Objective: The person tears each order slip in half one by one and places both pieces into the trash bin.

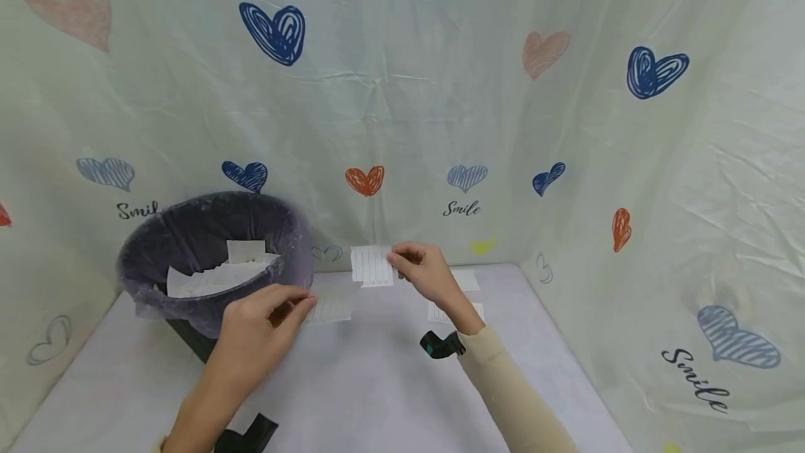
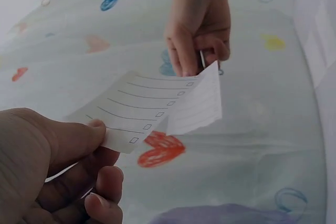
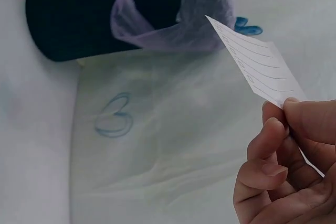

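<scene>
My left hand (image 1: 260, 324) pinches the edge of a lined paper slip (image 1: 333, 305) between thumb and fingers. In the left wrist view this slip (image 2: 144, 103) shows ruled lines, each with a small checkbox at its end. Across from it, my right hand (image 1: 428, 272) pinches a second lined slip (image 1: 371, 265) by its right side, held up above the table. The right wrist view shows that second slip (image 3: 257, 61) tilted between thumb and fingertips. Both slips are close together, the left one nearer to me and overlapping the other in the left wrist view.
At the left stands a dark bin with a purple plastic liner (image 1: 295, 236), holding white papers (image 1: 220, 278). Behind the right wrist, more slips (image 1: 467, 279) lie on the white table (image 1: 352, 390). A heart-printed curtain (image 1: 402, 124) encloses the back and sides.
</scene>
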A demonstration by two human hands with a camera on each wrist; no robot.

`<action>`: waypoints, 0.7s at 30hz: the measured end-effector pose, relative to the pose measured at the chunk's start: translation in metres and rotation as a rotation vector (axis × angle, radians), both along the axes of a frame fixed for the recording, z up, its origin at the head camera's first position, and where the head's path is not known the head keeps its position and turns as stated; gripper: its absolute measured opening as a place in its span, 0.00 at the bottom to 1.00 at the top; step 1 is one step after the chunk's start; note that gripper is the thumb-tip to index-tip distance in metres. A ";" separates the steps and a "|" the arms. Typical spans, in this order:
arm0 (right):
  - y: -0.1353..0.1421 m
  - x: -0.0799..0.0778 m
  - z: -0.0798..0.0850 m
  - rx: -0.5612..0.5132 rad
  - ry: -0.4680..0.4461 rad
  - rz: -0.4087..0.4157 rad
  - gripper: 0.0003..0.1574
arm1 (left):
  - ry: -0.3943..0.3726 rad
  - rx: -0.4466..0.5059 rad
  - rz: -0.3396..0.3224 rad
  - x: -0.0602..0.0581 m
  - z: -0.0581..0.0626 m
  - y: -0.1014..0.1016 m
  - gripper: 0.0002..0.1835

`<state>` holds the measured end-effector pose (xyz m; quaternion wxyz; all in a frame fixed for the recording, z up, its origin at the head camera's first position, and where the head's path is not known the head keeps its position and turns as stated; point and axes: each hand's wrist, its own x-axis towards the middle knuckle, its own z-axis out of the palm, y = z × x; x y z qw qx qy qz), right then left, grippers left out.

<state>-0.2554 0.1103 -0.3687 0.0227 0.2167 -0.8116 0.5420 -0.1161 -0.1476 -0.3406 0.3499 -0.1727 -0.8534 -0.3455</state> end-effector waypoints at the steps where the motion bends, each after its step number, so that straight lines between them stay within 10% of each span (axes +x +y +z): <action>1: -0.002 0.000 0.004 0.001 0.010 0.005 0.11 | 0.019 -0.004 0.004 0.002 0.005 -0.002 0.10; 11: -0.031 0.004 0.041 -0.005 0.090 0.074 0.13 | 0.165 -0.039 0.080 0.008 0.041 -0.035 0.12; 21: -0.057 0.005 0.066 0.053 0.135 0.160 0.12 | 0.170 -0.001 0.130 0.009 0.048 -0.071 0.16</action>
